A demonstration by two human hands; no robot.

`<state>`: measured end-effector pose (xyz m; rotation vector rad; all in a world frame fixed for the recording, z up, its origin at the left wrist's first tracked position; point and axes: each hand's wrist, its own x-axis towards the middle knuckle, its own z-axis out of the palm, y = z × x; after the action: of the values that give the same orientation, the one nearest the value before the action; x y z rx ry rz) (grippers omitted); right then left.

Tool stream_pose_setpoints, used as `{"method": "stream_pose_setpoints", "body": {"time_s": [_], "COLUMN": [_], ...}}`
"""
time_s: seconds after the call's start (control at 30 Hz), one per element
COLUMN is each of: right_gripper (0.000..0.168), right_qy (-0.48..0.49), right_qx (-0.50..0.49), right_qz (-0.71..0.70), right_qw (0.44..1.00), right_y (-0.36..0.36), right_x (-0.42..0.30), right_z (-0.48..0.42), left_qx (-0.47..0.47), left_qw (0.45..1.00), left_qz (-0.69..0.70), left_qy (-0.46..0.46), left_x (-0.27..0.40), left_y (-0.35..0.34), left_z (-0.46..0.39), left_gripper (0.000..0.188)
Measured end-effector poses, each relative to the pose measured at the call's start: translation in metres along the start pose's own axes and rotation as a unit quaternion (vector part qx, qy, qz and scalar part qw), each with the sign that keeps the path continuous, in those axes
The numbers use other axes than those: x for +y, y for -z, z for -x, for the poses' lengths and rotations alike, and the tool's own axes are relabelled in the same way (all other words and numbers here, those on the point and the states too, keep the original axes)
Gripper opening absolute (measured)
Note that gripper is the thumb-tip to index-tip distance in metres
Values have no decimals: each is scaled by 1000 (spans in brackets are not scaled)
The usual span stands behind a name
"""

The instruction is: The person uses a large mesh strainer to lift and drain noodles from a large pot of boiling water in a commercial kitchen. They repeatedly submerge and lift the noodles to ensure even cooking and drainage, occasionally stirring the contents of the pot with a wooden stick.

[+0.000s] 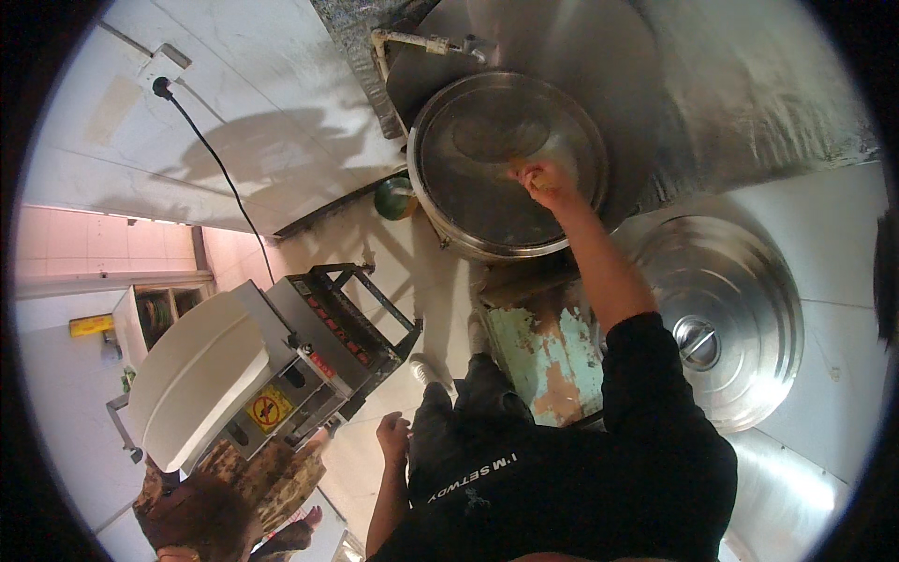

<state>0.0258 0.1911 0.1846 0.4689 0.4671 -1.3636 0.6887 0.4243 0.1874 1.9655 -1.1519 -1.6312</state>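
Over the right half of a large round metal pot, my right hand is bent with its fingers curled. Something small and yellowish-brown shows at its fingers, too blurred to name or to tell whether it is held. Dark liquid or a dark surface fills the pot. My left hand hangs beside my left thigh, its fingers loosely curled, with no object visible in it. A round stainless-steel lid with a central handle lies right of my right arm.
A machine with a cream-coloured bowl and metal frame stands at left, its black cable running to a wall socket. Another person is at lower left. A pipe with a tap reaches towards the pot. A green container sits beside it.
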Motion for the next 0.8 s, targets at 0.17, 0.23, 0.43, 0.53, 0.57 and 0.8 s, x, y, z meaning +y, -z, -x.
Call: {"method": "stream_pose_setpoints", "body": {"time_s": [0.17,0.23,0.43,0.53,0.57,0.8], "right_gripper": [32,26,35,30,29,37], "right_qy": [91,109,136,237,267,295], "right_qx": [26,40,208,327,336,335], "right_qz": [82,71,513,771,818,880], "right_qw": [992,991,822,492,382,160], "right_y": [-3,-3,-38,-45,-35,13], "right_x": [9,15,68,64,55,38], "right_z": [-5,3,112,122,120,51], "left_qx": [1,-5,16,4,-1,2], "left_qw": [998,999,1000,999,999,996], "left_qz": [-60,-39,-22,-49,-48,-78], "left_qy": [-18,-17,10,-22,-27,-34], "left_x": [1,0,-1,-21,-26,-42], "left_y": [6,7,3,4,4,20], "left_z": [1,-1,4,1,1,-3], "left_gripper": [25,25,26,25,25,27]}}
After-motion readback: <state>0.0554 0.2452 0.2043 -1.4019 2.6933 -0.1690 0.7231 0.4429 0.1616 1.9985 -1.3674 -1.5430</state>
